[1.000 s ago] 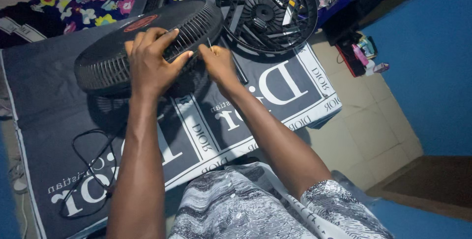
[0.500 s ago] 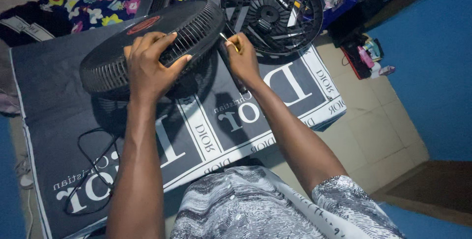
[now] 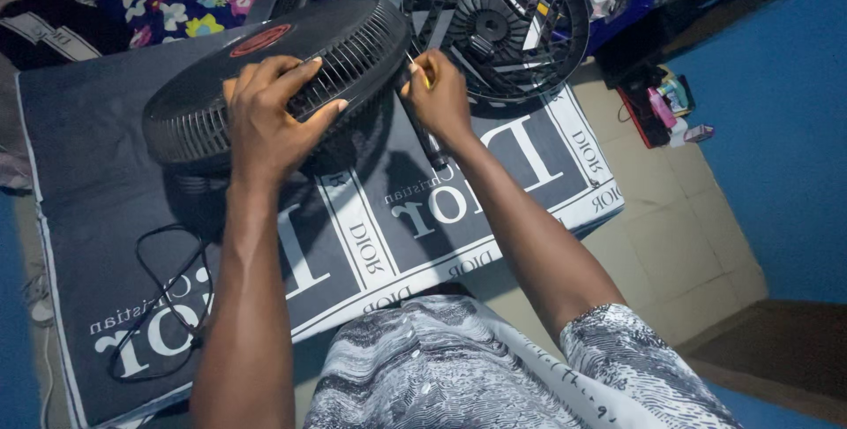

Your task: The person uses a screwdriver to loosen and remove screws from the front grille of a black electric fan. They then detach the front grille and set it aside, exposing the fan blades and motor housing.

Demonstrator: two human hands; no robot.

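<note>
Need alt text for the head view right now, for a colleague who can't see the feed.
The left hand grips the rim of a black fan head held over a dark printed cloth, while the right hand holds a thin screwdriver at the fan's edge. A separate black fan grille lies behind, and a black cord curls at left.

The fan head [image 3: 273,76] looks like matt black plastic, its grille ribbed with fine slats, with a smoother red disc [image 3: 260,40] at its centre. Behind it, the loose grille [image 3: 498,18] seems the same dull black plastic (a faint sheen on its spokes). Under the fan head lies a dark woven cloth [image 3: 371,226], soft and matt. The tool [image 3: 416,70] in the right hand [image 3: 438,98] shows a thin, shiny, metal-like tip.
</note>
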